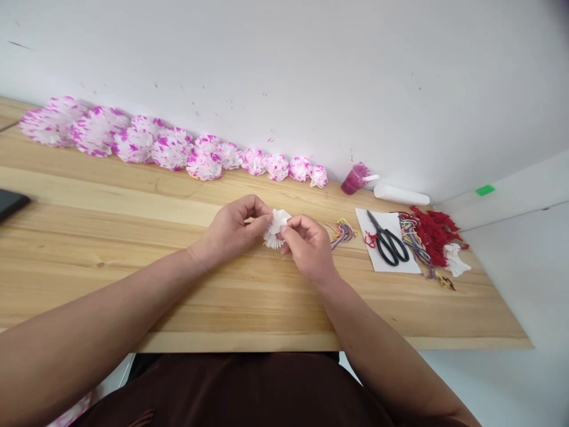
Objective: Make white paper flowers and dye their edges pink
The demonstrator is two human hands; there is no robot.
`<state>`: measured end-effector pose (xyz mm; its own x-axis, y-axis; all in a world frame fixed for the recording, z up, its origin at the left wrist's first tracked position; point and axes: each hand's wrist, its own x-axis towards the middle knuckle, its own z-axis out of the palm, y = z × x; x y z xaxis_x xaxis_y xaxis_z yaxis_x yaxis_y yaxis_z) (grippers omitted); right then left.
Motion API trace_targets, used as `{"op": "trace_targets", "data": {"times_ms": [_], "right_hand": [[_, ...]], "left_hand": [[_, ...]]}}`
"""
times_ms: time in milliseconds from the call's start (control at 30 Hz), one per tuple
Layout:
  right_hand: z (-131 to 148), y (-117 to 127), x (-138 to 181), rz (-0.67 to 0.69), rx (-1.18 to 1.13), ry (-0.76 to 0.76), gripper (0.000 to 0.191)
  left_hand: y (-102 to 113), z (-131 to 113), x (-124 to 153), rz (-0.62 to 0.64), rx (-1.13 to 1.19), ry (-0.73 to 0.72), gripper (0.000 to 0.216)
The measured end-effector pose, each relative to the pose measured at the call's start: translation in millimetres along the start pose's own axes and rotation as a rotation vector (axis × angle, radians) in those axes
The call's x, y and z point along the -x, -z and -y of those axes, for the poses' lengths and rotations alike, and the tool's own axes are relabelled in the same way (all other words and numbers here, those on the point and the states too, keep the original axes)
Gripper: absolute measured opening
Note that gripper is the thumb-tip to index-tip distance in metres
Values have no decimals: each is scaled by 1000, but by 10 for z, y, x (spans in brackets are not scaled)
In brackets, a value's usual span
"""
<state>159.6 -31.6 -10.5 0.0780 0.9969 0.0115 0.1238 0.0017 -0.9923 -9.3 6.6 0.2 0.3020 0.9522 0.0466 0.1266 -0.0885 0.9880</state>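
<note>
Over the middle of a wooden table (pixel 133 249), both of my hands pinch a small white pleated paper flower (pixel 276 228). My left hand (pixel 235 230) holds its left side with curled fingers. My right hand (pixel 306 244) grips its right side between thumb and fingers. The paper's folds fan out between the two hands, and part of it is hidden behind my fingers.
A row of several white-and-pink paper flowers (pixel 169 148) lines the wall. To the right lie coloured strings (pixel 342 232), black scissors (pixel 387 242) on white paper, a red string pile (pixel 433 231), a pink cup (pixel 354 179) and a white tube (pixel 400 194). A dark object (pixel 9 203) sits at the left edge.
</note>
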Motion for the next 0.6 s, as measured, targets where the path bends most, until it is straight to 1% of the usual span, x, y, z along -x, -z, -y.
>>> {"op": "trace_targets", "data": {"times_ms": [100, 167, 267, 333, 400, 500, 600], "right_hand": [[2, -15, 36, 7, 76, 109, 18], [9, -24, 65, 8, 144, 191, 17], [18, -29, 93, -9, 228, 272, 12], [22, -28, 95, -18, 240, 249, 13], [24, -25, 84, -9, 204, 172, 18], [21, -23, 60, 8, 137, 82, 21], [9, -24, 51, 14, 129, 107, 21]], "left_hand": [[16, -49, -11, 40, 72, 35, 25], [16, -68, -11, 62, 52, 36, 28], [8, -61, -12, 35, -4, 31, 26], [3, -40, -16, -15, -14, 11, 24], [-2, -21, -17, -50, -15, -20, 23], [-5, -15, -8, -38, -8, -51, 22], [-5, -32, 2, -3, 26, -36, 29]]}}
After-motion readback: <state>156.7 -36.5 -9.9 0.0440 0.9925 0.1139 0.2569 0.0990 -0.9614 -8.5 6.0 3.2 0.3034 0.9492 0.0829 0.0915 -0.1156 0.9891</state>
